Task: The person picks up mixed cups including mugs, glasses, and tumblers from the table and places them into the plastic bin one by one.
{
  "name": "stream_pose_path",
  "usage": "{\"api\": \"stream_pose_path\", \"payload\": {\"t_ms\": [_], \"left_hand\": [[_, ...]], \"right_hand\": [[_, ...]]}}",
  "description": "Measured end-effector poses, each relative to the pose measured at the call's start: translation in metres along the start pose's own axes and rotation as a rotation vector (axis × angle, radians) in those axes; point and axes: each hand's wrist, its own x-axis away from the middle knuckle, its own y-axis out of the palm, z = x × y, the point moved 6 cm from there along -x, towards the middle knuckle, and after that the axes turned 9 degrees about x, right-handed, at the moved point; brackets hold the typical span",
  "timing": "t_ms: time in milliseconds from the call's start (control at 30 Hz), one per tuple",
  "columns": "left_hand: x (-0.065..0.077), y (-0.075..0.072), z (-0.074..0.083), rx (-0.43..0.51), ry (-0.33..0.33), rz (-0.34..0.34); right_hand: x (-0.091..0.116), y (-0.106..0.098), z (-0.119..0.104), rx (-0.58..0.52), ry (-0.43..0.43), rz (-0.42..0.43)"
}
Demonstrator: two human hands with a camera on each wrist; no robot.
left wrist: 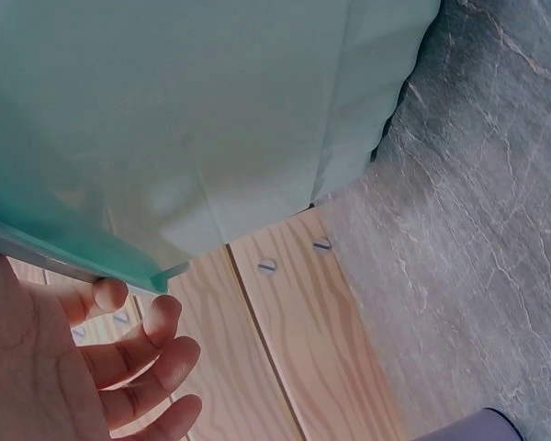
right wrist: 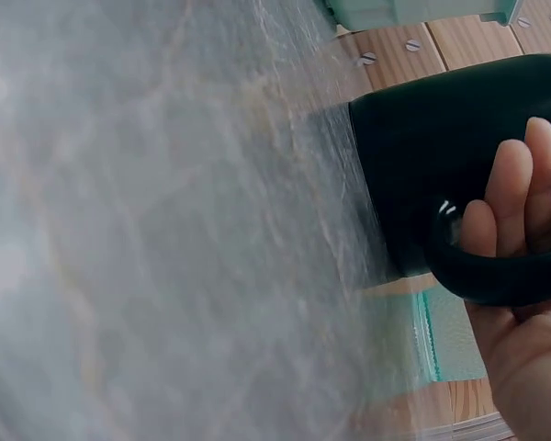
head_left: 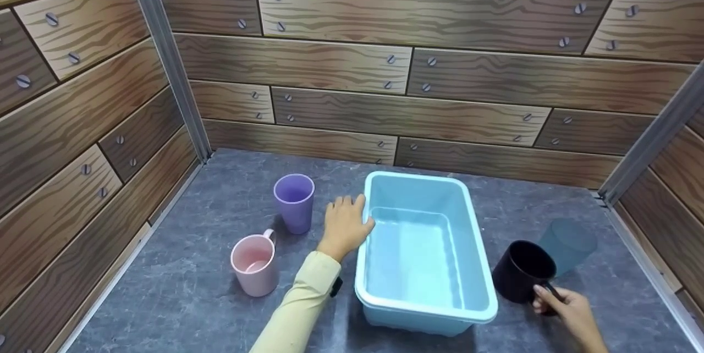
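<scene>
- Head view: the left hand [head_left: 345, 226] gripped the left rim of the light blue tub [head_left: 423, 309], thumb over it, probably to make it steady. The tub stood around the middle of the grey desk [head_left: 181, 265].
- Same view: the right hand [head_left: 569, 309] gripped the black mug [head_left: 520, 276] by its handle, between the tub and the desk's right edge. A bluish see-through cup [head_left: 575, 246] was just behind it. Toward the left edge were a smooth pink mug [head_left: 258, 276] and a tall, tapered purple cup [head_left: 297, 210].
- Left wrist view: the fingers [left wrist: 170, 363] were bent loosely below the thin plastic rim; the thumb was hidden.
- Right wrist view: the fingers passed through the thick, glossy, rounded handle [right wrist: 496, 280], the natural place to hold such a straight-sided mug. The desk showed pale, marble-like veins.
</scene>
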Motion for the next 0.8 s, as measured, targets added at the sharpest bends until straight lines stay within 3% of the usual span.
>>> {"api": "stream_pose_path", "payload": {"t_ms": [467, 800], "left_hand": [[-0.0009, 0.0002, -0.0005, -0.010, -0.017, -0.025], [-0.0008, -0.0004, -0.0005, -0.001, -0.023, -0.039]], "right_hand": [[0.0018, 0.0035, 0.0014, -0.054, -0.003, -0.107], [0.0002, 0.0081, -0.0034, -0.171, -0.116, -0.210]]}}
